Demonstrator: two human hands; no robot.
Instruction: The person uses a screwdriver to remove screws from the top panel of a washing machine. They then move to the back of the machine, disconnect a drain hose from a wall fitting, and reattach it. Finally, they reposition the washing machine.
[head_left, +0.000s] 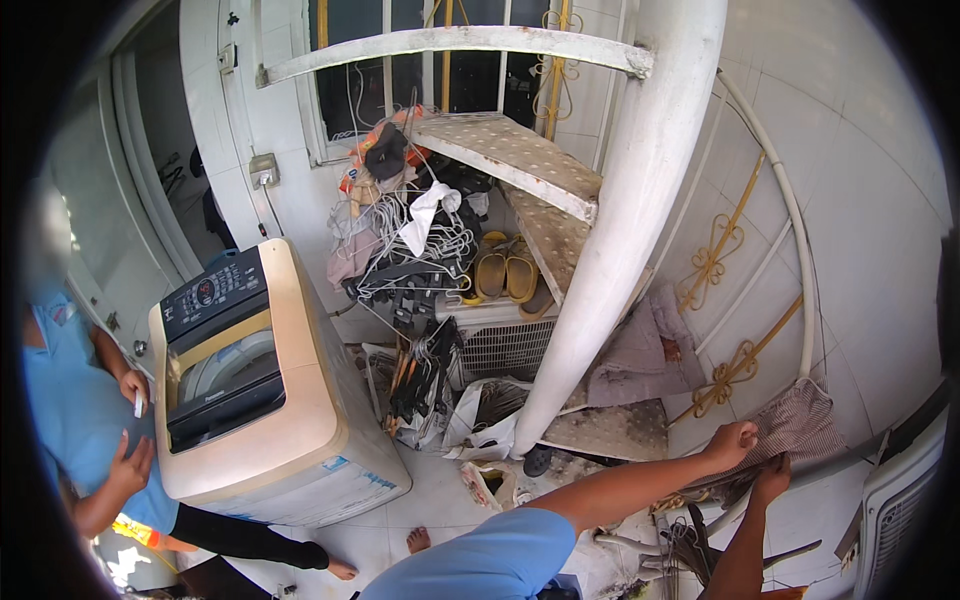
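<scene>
Both my arms reach out to the right side of the head view. A striped, brownish-grey cloth [800, 425] hangs by the lower end of a curved white handrail [803, 300]. My left hand [732, 447] is closed at the cloth's left edge, gripping it. Just below, my right hand [771, 481] pinches the lower part of the same cloth, which looks bunched and folded between the two hands. What the cloth's far side rests on cannot be made out.
A top-loading washing machine [335, 435] stands left, with a person in a blue shirt [85, 400] beside it. A white pole [620, 210] carries spiral steps [510, 150]. Hangers [420, 245], sandals [505, 272] and bags [485, 415] crowd underneath. An outdoor air-conditioner unit [905, 510] sits far right.
</scene>
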